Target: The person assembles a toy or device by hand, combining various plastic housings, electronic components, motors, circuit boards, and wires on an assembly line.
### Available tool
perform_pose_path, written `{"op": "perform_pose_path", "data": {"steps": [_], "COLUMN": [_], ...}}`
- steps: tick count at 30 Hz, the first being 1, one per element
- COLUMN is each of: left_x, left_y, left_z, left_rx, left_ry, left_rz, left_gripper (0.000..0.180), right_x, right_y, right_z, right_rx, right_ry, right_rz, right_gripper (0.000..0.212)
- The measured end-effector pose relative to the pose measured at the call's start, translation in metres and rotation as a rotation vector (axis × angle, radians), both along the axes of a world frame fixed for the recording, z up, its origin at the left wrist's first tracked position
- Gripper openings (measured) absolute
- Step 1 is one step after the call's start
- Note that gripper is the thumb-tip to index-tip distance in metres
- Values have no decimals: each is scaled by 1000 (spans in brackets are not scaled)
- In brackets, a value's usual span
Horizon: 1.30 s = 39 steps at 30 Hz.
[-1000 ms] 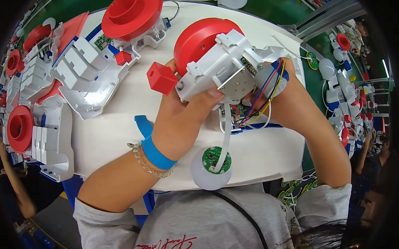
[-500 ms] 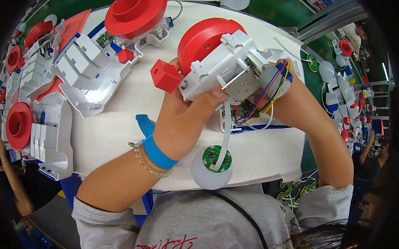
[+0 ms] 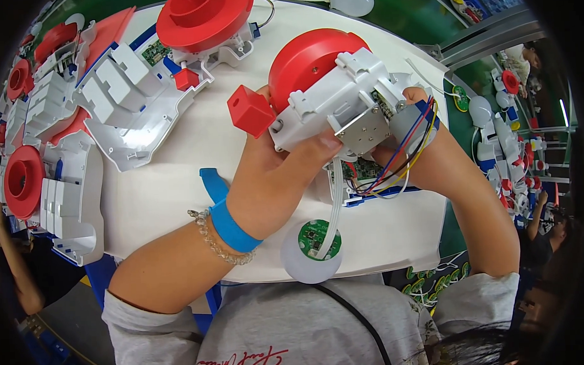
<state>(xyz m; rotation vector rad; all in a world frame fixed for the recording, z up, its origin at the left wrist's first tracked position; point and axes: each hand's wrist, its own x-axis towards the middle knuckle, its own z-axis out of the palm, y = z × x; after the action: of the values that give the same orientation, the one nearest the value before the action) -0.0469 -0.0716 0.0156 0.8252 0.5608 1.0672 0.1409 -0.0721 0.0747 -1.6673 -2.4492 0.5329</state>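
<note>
White housing, red disc attached: upper centre of frame, between my hands. My left hand: curled around its lower edge. My right hand: part-hidden, curled about the grey motor.

The left forearm slants up from the frame's lower left toward the centre, its hand closed in a grip, thumb pointing right. The right forearm rises from the lower right; the right hand, partly hidden, grips too.
</note>
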Motion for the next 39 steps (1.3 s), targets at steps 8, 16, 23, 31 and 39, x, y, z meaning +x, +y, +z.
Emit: {"op": "perform_pose_path", "data": {"steps": [8, 16, 23, 31, 39], "left_x": [-2, -2, -1, 0, 0], "left_y": [0, 0, 0, 1, 1], "left_z": [2, 4, 3, 1, 1], "left_rx": [-15, 40, 11, 2, 17], "left_ry": [-6, 82, 47, 12, 50], "left_rz": [-30, 1, 15, 1, 22], "left_gripper": [56, 54, 60, 65, 65], "right_x": [0, -1, -3, -2, -3], "right_y": [-2, -6, -4, -3, -4], "right_z": [1, 3, 4, 3, -2], "right_rx": [-36, 144, 115, 90, 220], "right_ry": [-65, -60, -65, -57, -81], "right_rz": [-56, 78, 59, 48, 91], "right_gripper": [25, 19, 14, 14, 16]}}
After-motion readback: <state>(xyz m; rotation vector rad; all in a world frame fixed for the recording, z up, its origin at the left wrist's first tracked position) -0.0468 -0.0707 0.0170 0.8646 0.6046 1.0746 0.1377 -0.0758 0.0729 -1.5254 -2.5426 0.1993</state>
